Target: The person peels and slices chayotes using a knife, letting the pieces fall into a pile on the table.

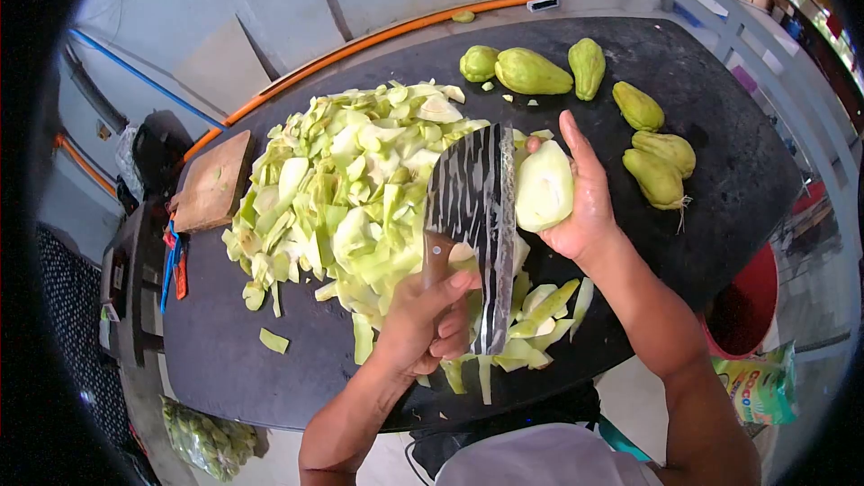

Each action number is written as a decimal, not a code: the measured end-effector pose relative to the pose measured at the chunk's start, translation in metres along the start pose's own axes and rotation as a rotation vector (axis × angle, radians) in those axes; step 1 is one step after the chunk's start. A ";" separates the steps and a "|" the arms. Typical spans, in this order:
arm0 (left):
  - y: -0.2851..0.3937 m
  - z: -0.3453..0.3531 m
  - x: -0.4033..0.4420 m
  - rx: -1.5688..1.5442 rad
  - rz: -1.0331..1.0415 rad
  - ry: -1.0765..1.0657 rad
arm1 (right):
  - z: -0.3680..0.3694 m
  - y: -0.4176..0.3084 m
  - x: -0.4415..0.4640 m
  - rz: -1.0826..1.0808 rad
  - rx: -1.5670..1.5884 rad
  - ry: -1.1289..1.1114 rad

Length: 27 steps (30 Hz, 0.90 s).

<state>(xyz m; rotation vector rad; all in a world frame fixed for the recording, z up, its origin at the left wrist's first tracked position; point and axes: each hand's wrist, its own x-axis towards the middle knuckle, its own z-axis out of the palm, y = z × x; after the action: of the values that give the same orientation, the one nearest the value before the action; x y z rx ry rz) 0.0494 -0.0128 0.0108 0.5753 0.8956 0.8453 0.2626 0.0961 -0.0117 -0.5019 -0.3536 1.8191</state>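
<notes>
My left hand (pixel 432 319) is closed round the brown handle of a broad cleaver (pixel 470 189), its blade streaked black and pale and held upright. Just right of the blade, my right hand (pixel 587 202) cups a peeled, pale green chayote (pixel 545 187) from behind, fingers curled about it. The blade edge is very near the chayote; whether they touch I cannot tell. Behind and left of the cleaver lies a big heap of chayote pieces and peelings (pixel 333 189). More peel strips (pixel 540 315) lie under the hands.
Several unpeeled chayotes (pixel 533 72) lie along the back and right of the dark table (pixel 216 324). A wooden board (pixel 214 182) rests at the left edge. A red bin (pixel 742 301) stands at the right, and a bagged bundle of greens (pixel 207 436) sits on the floor, lower left.
</notes>
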 end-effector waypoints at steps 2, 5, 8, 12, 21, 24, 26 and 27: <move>-0.001 0.002 0.001 -0.016 -0.022 -0.005 | 0.006 0.008 -0.004 0.002 -0.033 -0.029; -0.002 0.005 0.002 -0.023 -0.028 -0.011 | 0.025 0.031 -0.021 0.029 -0.105 -0.091; -0.007 0.010 0.003 -0.003 -0.079 -0.011 | 0.023 0.058 -0.023 -0.033 -0.204 0.027; -0.006 0.010 0.004 -0.002 -0.061 -0.025 | 0.016 0.053 -0.028 0.028 -0.116 -0.125; 0.006 -0.012 0.000 0.901 0.865 0.413 | 0.013 0.008 -0.009 0.267 0.113 -0.046; 0.020 -0.003 -0.009 0.921 0.903 0.443 | 0.009 0.011 -0.007 0.222 0.140 -0.110; 0.021 0.001 -0.008 0.475 0.620 0.380 | 0.002 0.014 -0.004 0.204 0.177 -0.127; 0.023 0.000 -0.008 0.383 0.534 0.346 | -0.005 0.016 -0.001 0.196 0.191 -0.130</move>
<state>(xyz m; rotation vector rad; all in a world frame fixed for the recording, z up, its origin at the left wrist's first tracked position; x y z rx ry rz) 0.0374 -0.0071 0.0310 1.0522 1.2581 1.2914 0.2518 0.0906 -0.0236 -0.2940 -0.2207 2.0579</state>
